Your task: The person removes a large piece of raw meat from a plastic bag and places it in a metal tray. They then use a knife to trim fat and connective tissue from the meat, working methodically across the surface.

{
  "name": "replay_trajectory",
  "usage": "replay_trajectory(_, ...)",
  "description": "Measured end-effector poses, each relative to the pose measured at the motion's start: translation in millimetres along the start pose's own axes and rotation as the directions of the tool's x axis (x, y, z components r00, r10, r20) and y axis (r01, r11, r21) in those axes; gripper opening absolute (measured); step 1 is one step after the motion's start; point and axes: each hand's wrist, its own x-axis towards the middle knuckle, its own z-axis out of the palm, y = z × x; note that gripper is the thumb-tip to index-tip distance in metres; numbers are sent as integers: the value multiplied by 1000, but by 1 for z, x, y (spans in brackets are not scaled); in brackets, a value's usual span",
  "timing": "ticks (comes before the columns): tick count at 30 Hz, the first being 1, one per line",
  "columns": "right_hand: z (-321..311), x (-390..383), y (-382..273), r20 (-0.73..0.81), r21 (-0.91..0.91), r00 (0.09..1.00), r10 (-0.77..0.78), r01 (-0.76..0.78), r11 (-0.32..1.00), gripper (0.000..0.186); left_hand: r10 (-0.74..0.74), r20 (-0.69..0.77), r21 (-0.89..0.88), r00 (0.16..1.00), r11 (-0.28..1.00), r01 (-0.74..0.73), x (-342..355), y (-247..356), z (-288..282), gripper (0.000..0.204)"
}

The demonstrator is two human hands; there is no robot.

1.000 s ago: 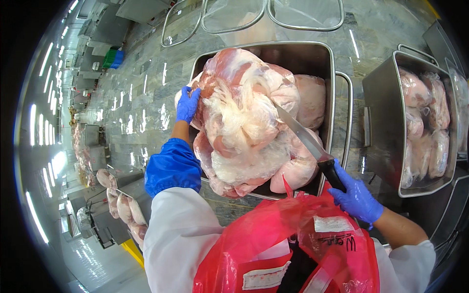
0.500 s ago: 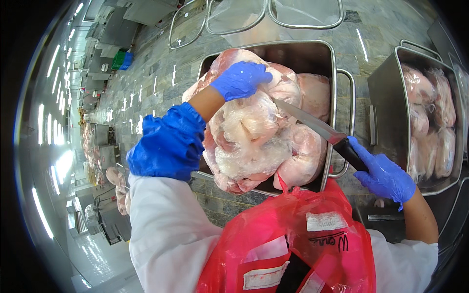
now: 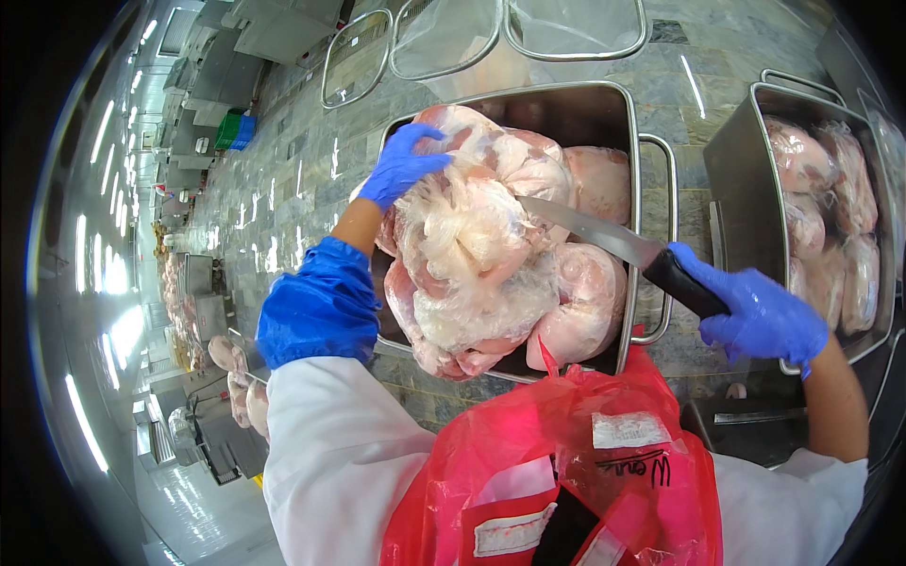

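Observation:
My left hand [image 3: 401, 165], in a blue glove, lies with bent, spread fingers on the upper left of a pile of pale pink meat [image 3: 514, 288] with crumpled clear film [image 3: 462, 222] over it. The pile fills a steel tub [image 3: 585, 92]. My gloved right hand [image 3: 755, 311] grips a large knife [image 3: 618, 241] by its black handle, at the tub's right side. The blade reaches leftward over the meat, its tip at or against the middle of the pile; whether it has entered is unclear.
A second steel tub [image 3: 741, 208] of bagged meat stands at right. Steel frames with clear liners [image 3: 444, 38] are beyond my tub. Green and blue crates [image 3: 236, 132] and more meat [image 3: 236, 382] are on the left. A pink plastic garment [image 3: 444, 491] covers my front.
My left hand moved across the top of the meat, then back to its upper left. My right hand and the knife handle have moved right and up; the tip stays near the middle.

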Motion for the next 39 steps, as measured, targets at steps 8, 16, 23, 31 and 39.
replay_trajectory(8, -49, 22, -40, 176, 215, 982, 67, -105, 971, 68, -670, 102, -554, 735, 576, 602, -77, -162, 10, 47)
replay_trajectory(16, 55, 38, 23, -191, -152, 945, -265, 238, 959, 75, -661, 39, -462, 749, 653, 600, -109, -220, 27, 56)
replay_trajectory(23, 72, 55, 28, -304, -138, 918, -255, 222, 965, 77, -613, 33, -513, 790, 668, 539, -104, -215, 39, 54)
replay_trajectory(31, -100, 48, -49, 41, -436, 988, -152, 155, 887, 73, -628, 75, -551, 775, 622, 557, -108, -218, 36, 54)
replay_trajectory(39, -46, 81, 23, -95, -686, 924, -371, 209, 697, 80, -641, 39, -541, 766, 631, 556, -101, -168, 30, 51)
